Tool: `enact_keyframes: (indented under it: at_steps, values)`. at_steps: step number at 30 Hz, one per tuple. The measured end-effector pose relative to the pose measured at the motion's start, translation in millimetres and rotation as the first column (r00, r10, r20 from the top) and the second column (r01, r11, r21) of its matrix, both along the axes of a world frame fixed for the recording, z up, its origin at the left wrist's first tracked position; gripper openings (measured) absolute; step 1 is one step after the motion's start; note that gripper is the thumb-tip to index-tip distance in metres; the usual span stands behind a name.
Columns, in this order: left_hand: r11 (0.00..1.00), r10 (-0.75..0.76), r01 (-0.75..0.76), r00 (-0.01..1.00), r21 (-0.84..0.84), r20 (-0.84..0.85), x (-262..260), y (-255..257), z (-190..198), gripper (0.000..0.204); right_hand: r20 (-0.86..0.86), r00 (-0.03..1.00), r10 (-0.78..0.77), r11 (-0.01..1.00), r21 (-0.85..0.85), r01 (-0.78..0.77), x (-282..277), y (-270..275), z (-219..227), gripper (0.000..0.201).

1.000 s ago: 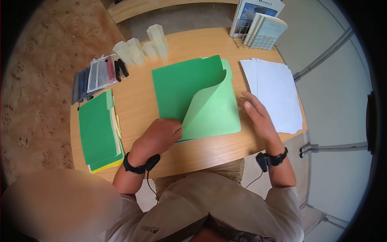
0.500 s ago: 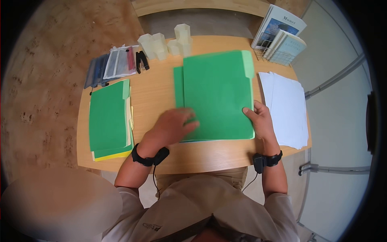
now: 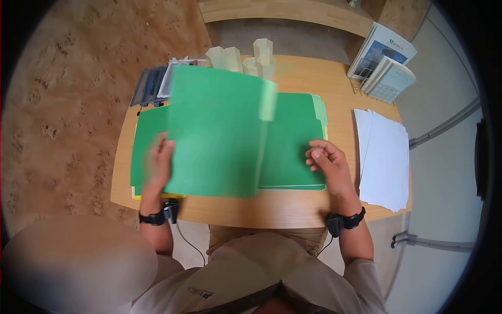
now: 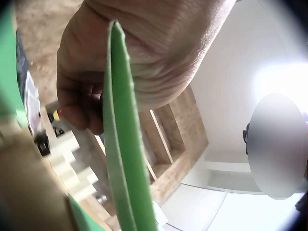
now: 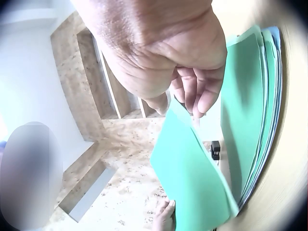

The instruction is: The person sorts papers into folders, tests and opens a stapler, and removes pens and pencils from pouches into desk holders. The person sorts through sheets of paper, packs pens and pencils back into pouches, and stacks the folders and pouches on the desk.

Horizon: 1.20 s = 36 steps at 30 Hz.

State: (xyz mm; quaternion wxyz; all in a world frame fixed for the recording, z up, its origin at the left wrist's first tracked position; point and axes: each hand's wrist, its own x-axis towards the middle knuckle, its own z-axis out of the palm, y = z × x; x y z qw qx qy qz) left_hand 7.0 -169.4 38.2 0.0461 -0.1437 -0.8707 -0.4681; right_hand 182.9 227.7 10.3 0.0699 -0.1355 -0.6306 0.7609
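At the left of the bench lies a green folder stack, partly hidden, a strip of yellow showing at its near edge. Next comes the person's left grip, blurred in the head view but closed on the left edge of the raised folder. That folder is held above the bench, overlapping in the head view both the left stack and a second folder pile. Its long axis runs away from the person, the far end leaning slightly right; its pale tab sits along the far part of the right edge. The right grip hovers by the pile's right edge, fingers loosely bent and free, apart from the raised folder. White papers lie farthest right.
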Motion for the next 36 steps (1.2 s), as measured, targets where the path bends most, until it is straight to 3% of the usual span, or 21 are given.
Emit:
enact_keyframes:
  at_steps: [6, 9, 10, 12, 15, 16, 17, 18, 20, 21, 22, 23, 24, 26, 29, 31, 33, 36]
  values:
    - [0.995, 0.094, -0.095, 0.995, 0.027, 0.033, -14, -107, 2, 0.022, 0.016, 1.0, 0.024, 0.999, 0.038, -0.025, -5, 16, -4, 0.027]
    - [0.913, 0.215, -0.191, 0.976, -0.361, 0.029, -18, -125, 6, 0.022, 0.006, 1.0, 0.019, 0.998, 0.052, -0.019, -8, 20, -8, 0.026]
    - [0.913, 0.217, -0.193, 0.976, -0.361, 0.027, -17, -121, 10, 0.022, -0.016, 1.0, 0.013, 0.998, 0.065, -0.012, -9, 21, -11, 0.024]
    - [0.707, 0.324, -0.247, 0.946, -0.663, -0.007, -16, -110, 15, 0.028, -0.041, 0.999, 0.007, 0.997, 0.079, -0.004, -12, 24, -17, 0.023]
    - [0.625, 0.275, -0.283, 0.952, -0.728, -0.134, -21, -111, -3, 0.038, -0.053, 0.997, -0.057, 0.983, 0.174, 0.065, -12, 26, -30, 0.023]
    - [0.625, 0.273, -0.284, 0.952, -0.727, -0.137, -21, -105, 2, 0.038, -0.027, 0.995, -0.099, 0.945, 0.311, 0.103, -12, 27, -36, 0.024]
    - [0.664, 0.201, -0.238, 0.97, -0.709, -0.137, -18, -92, 12, 0.04, -0.006, 0.989, -0.147, 0.887, 0.443, 0.135, -12, 28, -41, 0.025]
    - [0.698, 0.127, -0.187, 0.982, -0.691, -0.138, -15, -78, 22, 0.042, -0.007, 0.989, -0.15, 0.886, 0.442, 0.138, -13, 28, -44, 0.025]
    - [0.754, 0.034, -0.103, 0.992, -0.649, -0.118, -14, -50, 38, 0.042, -0.215, 0.969, -0.119, 0.664, 0.709, 0.239, -16, 26, -47, 0.034]
    - [0.797, -0.058, -0.017, 0.993, -0.603, -0.104, -14, -35, 43, 0.043, -0.213, 0.97, -0.119, 0.664, 0.709, 0.237, -16, 25, -47, 0.034]
    - [0.796, -0.058, -0.016, 0.993, -0.605, -0.102, -13, -19, 45, 0.043, -0.227, 0.965, -0.134, 0.606, 0.751, 0.261, -17, 24, -47, 0.038]
    - [0.763, -0.183, 0.071, 0.977, -0.643, -0.11, -12, -1, 46, 0.045, -0.242, 0.959, -0.149, 0.545, 0.789, 0.283, -16, 22, -46, 0.041]
    - [0.717, -0.306, 0.151, 0.945, -0.68, -0.113, -10, 17, 48, 0.047, -0.241, 0.959, -0.15, 0.545, 0.789, 0.283, -16, 21, -44, 0.041]
    - [0.726, -0.351, 0.314, 0.934, -0.612, 0.064, -5, 56, 53, 0.048, -0.154, 0.954, -0.255, 0.629, 0.723, 0.285, -14, 20, -38, 0.047]
    - [0.65, -0.497, 0.458, 0.86, -0.606, 0.117, -14, 101, 31, 0.055, -0.119, 0.973, -0.198, 0.653, 0.725, 0.221, -13, 28, -46, 0.049]
    - [0.609, -0.527, 0.51, 0.832, -0.608, 0.17, -14, 129, 14, 0.059, -0.142, 0.974, -0.177, 0.608, 0.762, 0.222, -13, 30, -51, 0.05]
    - [0.537, -0.557, 0.65, 0.752, -0.538, 0.353, -11, 153, 3, 0.068, -0.169, 0.973, -0.156, 0.565, 0.793, 0.229, -14, 30, -51, 0.051]
    - [0.576, -0.547, 0.619, 0.777, -0.535, 0.311, 0, 168, -3, 0.07, -0.161, 0.969, -0.188, 0.547, 0.802, 0.24, -12, 27, -53, 0.052]
